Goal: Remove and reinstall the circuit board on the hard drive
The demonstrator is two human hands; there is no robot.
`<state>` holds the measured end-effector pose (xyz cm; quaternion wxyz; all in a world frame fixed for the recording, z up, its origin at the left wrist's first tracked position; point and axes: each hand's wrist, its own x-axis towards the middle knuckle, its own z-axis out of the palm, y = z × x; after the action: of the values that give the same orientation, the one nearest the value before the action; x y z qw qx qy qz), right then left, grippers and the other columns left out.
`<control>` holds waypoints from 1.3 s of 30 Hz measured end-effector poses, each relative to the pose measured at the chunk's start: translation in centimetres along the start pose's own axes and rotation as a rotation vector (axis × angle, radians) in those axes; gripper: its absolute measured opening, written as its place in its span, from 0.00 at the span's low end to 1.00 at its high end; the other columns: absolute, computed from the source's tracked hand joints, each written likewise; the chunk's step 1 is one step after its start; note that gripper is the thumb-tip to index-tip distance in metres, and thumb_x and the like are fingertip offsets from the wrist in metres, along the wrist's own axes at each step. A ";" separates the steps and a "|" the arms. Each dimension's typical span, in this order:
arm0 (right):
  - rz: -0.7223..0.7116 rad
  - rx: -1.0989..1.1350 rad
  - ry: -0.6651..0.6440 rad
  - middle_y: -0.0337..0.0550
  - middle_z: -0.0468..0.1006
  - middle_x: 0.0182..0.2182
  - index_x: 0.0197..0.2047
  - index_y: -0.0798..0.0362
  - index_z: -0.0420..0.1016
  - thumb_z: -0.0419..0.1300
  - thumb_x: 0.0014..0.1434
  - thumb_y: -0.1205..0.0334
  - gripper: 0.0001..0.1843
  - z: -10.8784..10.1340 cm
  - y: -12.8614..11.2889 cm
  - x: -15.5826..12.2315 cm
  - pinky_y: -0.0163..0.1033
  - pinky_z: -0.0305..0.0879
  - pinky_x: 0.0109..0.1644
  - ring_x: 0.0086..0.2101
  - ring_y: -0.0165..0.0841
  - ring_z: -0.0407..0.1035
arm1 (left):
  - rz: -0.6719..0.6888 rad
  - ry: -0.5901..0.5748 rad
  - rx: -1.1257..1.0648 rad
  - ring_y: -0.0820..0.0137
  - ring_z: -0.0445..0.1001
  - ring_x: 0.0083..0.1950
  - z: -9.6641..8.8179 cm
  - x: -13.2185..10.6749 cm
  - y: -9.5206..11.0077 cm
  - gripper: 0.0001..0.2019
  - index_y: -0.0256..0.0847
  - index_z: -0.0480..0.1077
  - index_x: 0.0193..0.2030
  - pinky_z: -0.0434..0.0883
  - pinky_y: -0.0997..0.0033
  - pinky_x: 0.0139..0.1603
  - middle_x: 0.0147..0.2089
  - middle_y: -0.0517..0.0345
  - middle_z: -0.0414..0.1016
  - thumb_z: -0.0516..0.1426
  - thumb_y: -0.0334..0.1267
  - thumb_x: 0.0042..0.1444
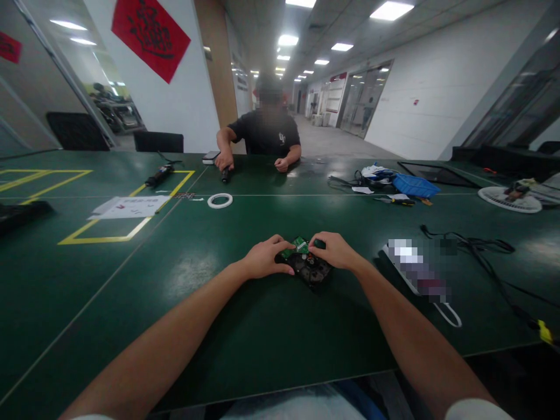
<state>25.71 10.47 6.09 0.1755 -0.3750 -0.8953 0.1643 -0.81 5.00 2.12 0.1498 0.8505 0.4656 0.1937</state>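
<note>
A dark device housing (311, 271) with a green circuit board (301, 244) at its far side lies on the green table in front of me. My left hand (269, 256) grips the device's left side, thumb at the near edge and fingers on the board side. My right hand (335, 251) is closed around a small tool with a dark handle (319, 244), its fingertips at the board's right edge. The tool's tip is hidden, so its exact kind does not show. Small reddish parts appear near the right fingertips.
A white ring (220, 200) and paper sheets (133, 206) lie left. To the right are a pixelated white object with a strap loop (448, 315), black cables (476, 251), a blue tray (415, 185) and a round white grille (510, 199). Another person (266, 131) sits opposite, holding a dark object.
</note>
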 end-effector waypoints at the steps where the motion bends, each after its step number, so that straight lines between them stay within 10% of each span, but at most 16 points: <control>1: 0.003 -0.007 -0.002 0.43 0.82 0.40 0.38 0.51 0.80 0.62 0.62 0.60 0.06 0.0 0.0 0.0 0.39 0.65 0.47 0.41 0.36 0.74 | -0.001 0.000 0.001 0.56 0.74 0.53 0.0 0.0 0.0 0.38 0.53 0.66 0.66 0.71 0.57 0.54 0.59 0.51 0.67 0.64 0.65 0.51; 21: 0.084 0.101 0.077 0.42 0.83 0.39 0.37 0.49 0.81 0.64 0.59 0.54 0.09 -0.6 -0.2 -0.1 0.40 0.66 0.46 0.41 0.37 0.74 | -0.016 -0.022 0.032 0.57 0.75 0.52 -0.6 0.0 0.6 0.37 0.53 0.65 0.66 0.72 0.59 0.52 0.58 0.51 0.67 0.63 0.65 0.53; 30: 0.203 1.031 0.568 0.41 0.69 0.26 0.32 0.48 0.65 0.49 0.63 0.44 0.18 -2.9 -0.3 0.5 0.39 0.63 0.32 0.28 0.34 0.65 | -0.057 -0.053 0.338 0.55 0.77 0.39 0.0 -0.4 4.7 0.39 0.47 0.64 0.63 0.72 0.60 0.36 0.52 0.45 0.67 0.51 0.74 0.55; 39: 0.112 1.161 0.466 0.41 0.63 0.25 0.31 0.47 0.63 0.45 0.61 0.45 0.17 -0.9 -3.3 0.8 0.43 0.65 0.35 0.28 0.37 0.63 | 0.006 -0.071 0.316 0.57 0.77 0.39 -0.4 -0.6 3.9 0.36 0.48 0.62 0.64 0.72 0.60 0.37 0.53 0.47 0.68 0.51 0.71 0.59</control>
<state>23.52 8.96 8.43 0.5323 -0.2907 -0.5772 0.5468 1.58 2.48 4.05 0.0299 0.8711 0.4821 0.0882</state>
